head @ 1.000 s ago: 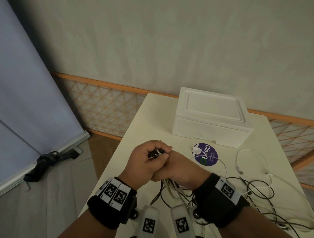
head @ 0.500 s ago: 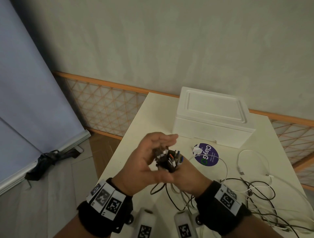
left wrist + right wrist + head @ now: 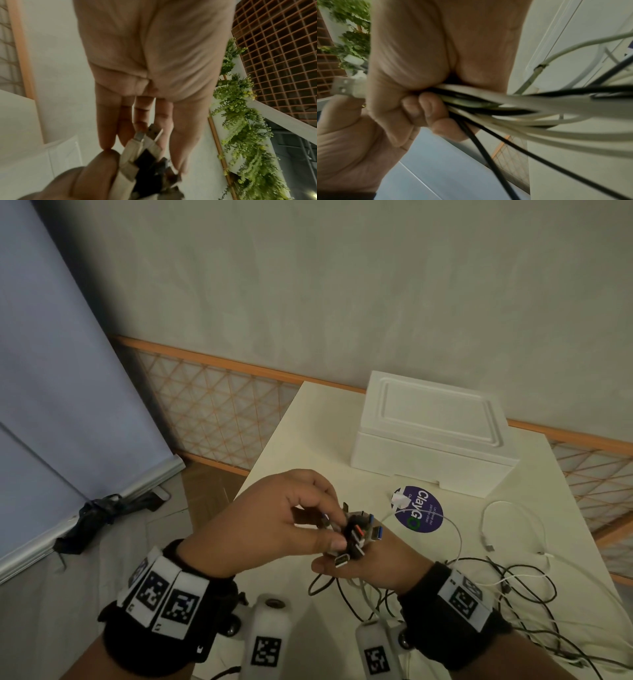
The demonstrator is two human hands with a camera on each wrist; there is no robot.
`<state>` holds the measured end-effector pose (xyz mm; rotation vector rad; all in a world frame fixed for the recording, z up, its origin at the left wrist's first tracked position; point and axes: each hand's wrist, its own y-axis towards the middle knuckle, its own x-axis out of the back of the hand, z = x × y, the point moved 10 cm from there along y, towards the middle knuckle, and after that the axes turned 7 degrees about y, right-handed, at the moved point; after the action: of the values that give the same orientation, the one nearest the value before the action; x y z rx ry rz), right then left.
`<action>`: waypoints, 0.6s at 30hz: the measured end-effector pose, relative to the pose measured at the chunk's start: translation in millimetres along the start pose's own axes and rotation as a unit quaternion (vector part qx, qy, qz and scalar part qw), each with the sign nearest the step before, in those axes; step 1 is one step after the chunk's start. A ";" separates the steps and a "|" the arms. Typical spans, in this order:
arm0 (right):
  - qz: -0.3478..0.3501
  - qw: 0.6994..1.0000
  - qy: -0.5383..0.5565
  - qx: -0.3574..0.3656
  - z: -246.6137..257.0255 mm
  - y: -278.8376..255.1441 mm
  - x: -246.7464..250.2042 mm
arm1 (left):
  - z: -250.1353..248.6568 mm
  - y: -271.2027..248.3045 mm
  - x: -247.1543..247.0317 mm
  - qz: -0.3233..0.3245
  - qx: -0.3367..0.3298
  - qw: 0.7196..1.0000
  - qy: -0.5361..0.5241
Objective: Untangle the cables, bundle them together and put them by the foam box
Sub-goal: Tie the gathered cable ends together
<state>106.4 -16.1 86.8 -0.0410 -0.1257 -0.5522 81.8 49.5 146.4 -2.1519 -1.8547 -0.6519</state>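
A cluster of black and white cable plugs [image 3: 359, 534] sticks up from my right hand [image 3: 376, 559], which grips the cables just below them. In the right wrist view its curled fingers [image 3: 423, 106] clamp the black and white cables [image 3: 522, 102]. My left hand [image 3: 332, 529] reaches in from the left and pinches the plug ends between thumb and fingertips. The left wrist view shows a silver USB plug [image 3: 152, 134] against those fingers. The rest of the cables [image 3: 513, 580] trail loose over the table to the right. The white foam box [image 3: 435, 436] stands behind, at the table's far edge.
A round purple sticker [image 3: 419, 510] lies on the cream table [image 3: 308, 446] between my hands and the box. A separate white cable [image 3: 496, 518] loops to its right. The table's left edge drops to the floor, where a dark bundle [image 3: 92, 515] lies by a blue screen.
My left hand let go of the plugs, opened above them, and has now come back down to pinch them. The right hand has kept its grip and lifted the plug ends into view.
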 end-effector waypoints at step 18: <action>-0.049 0.997 0.049 -0.034 -2.7 -1.0 15.4 | 5.3 -1.2 3.6 -0.012 -0.005 1.000 0.026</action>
<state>119.2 -25.2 86.1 -0.0738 -0.0129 -0.6559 81.9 55.2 143.4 -2.1022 -1.8564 -0.7159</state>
